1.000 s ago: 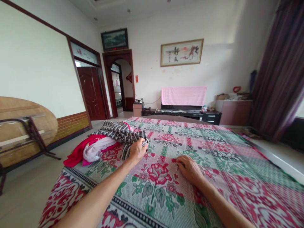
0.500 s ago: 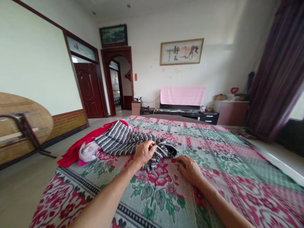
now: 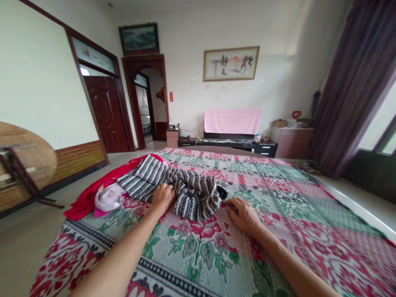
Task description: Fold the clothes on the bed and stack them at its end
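Note:
A black-and-white striped knit garment lies rumpled on the flowered cloth that covers the table; its exact kind is not plain. My left hand is at the near edge of the garment, around its middle, with fingers curled down onto the fabric. Beyond the garment's right end, where a black part shows, my right hand rests low over the cloth. Its fingers are loosely bent, thumb and forefinger apart, fingertips close beside the garment.
Left of the garment lie a red cloth and a bunched pale piece of fabric. A folded round tabletop leans at the far left. Past the table stands a low black cabinet under a pink cloth.
My left hand has moved left along the garment, from its bunched right part to its near middle edge. The right part now lies more spread. My right hand has barely shifted.

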Demonstrator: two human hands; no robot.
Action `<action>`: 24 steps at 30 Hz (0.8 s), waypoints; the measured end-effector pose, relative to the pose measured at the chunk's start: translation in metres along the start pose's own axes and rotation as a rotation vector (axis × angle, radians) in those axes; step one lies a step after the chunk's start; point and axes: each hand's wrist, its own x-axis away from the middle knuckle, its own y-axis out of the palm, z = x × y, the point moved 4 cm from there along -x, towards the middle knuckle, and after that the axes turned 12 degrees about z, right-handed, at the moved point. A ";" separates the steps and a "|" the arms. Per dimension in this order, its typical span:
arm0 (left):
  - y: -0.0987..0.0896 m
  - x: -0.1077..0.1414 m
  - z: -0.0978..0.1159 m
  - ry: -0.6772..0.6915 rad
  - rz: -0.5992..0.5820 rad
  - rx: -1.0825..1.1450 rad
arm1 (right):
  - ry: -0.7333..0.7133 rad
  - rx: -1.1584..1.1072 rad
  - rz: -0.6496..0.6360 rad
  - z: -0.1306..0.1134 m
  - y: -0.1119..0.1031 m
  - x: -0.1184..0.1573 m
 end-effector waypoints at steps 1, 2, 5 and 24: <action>-0.001 -0.001 0.000 0.041 -0.012 0.000 | -0.006 -0.004 0.002 -0.002 -0.001 0.001; -0.003 -0.003 -0.001 0.078 -0.022 0.012 | -0.015 -0.015 0.006 -0.004 -0.001 0.002; -0.008 -0.006 -0.006 0.130 -0.029 0.059 | -0.063 -0.091 0.002 -0.011 -0.004 0.005; -0.014 -0.007 -0.021 -0.026 0.068 0.054 | 0.042 0.023 -0.036 -0.052 0.052 -0.036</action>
